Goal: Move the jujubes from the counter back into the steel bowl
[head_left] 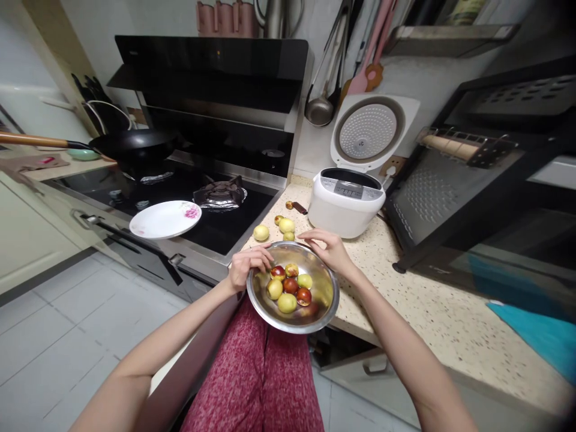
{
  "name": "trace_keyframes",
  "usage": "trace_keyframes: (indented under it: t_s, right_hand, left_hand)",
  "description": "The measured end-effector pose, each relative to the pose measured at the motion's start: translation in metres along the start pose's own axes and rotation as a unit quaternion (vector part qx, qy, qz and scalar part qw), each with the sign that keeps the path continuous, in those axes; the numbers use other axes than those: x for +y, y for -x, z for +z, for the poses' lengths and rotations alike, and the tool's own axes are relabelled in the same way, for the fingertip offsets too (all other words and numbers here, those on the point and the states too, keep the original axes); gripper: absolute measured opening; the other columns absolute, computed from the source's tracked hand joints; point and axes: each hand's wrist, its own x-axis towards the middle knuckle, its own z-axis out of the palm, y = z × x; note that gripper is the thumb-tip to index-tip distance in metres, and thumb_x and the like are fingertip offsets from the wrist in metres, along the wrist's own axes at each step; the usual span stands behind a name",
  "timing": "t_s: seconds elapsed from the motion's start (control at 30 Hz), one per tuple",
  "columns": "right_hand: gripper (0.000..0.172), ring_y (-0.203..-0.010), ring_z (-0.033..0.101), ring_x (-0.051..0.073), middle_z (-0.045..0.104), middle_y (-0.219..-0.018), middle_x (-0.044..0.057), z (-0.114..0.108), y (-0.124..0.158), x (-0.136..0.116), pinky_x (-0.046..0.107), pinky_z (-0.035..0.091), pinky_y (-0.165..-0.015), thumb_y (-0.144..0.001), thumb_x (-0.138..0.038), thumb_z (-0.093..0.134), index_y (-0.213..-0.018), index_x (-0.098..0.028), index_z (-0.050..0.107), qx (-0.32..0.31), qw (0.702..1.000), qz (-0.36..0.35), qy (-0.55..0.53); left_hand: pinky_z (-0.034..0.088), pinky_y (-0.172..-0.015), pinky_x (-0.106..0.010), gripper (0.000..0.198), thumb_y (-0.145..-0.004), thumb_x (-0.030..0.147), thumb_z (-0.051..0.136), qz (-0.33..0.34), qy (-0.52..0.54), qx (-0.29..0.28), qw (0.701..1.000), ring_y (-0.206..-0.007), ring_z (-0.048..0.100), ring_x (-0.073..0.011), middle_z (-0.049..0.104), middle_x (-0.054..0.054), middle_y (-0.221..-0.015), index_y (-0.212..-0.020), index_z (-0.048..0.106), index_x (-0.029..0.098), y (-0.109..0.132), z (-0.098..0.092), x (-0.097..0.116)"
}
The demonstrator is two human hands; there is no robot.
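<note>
A shiny metal bowl (326, 273) sits at the counter's front edge and juts out over my lap. Inside it lie several jujubes (287, 303), some yellow-green, others red-brown. My left hand (246, 268) is closed over the bowl's left rim, fingertips curling inside. At the far right rim is my right hand (328, 249), its fingers stretched out and apart; whether they touch the metal is unclear. Just beyond the bowl, several more jujubes (287, 225) rest loose on the speckled counter, with one yellow-green jujube (261, 233) off to the left.
Behind the bowl stands a white rice cooker (344, 207) with its lid raised. A floral plate (164, 219) overhangs the front of the stove (180, 186), and a black wok (135, 147) sits on the rear-left burner. On the right are a black rack (450, 198) and a blue cloth (540, 336).
</note>
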Motion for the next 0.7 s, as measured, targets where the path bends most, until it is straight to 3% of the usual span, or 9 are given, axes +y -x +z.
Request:
trace_keyframes:
  t_s: [0.13, 0.4, 0.7]
  right_hand:
    - [0.027, -0.106, 0.073, 0.026, 0.079, -0.112, 0.009, 0.003, -0.001, 0.024, 0.046, 0.059, -0.098, -0.099, -0.019, 0.057, -0.113, -0.024, 0.080, 0.037, 0.998, 0.000, 0.052]
    - [0.040, -0.139, 0.056, 0.024, 0.062, -0.148, 0.009, 0.019, 0.001, 0.044, 0.050, 0.043, -0.120, -0.105, -0.022, 0.050, -0.142, -0.030, 0.064, -0.095, 0.994, -0.028, 0.044]
    - [0.041, -0.145, 0.050, 0.024, 0.056, -0.155, 0.006, 0.030, 0.000, 0.063, 0.049, 0.038, -0.124, -0.105, -0.028, 0.053, -0.145, -0.032, 0.061, -0.129, 0.989, -0.018, 0.066]
  left_hand:
    - [0.054, -0.107, -0.050, 0.079, -0.110, 0.050, 0.012, 0.000, -0.001, -0.002, 1.000, -0.086, 0.072, -0.0229, 0.074, -0.010, -0.072, -0.063, 0.066, 0.017, 0.001, 0.000, -0.001]
    - [0.054, -0.107, -0.049, 0.081, -0.110, 0.051, 0.012, -0.002, -0.006, 0.001, 1.000, -0.084, 0.072, -0.0229, 0.074, -0.010, -0.070, -0.061, 0.066, 0.017, -0.002, 0.001, 0.002]
    - [0.053, -0.107, -0.048, 0.079, -0.111, 0.047, 0.012, 0.000, -0.005, 0.000, 1.000, -0.084, 0.070, -0.0225, 0.073, -0.011, -0.072, -0.063, 0.068, 0.016, -0.001, 0.000, 0.004]
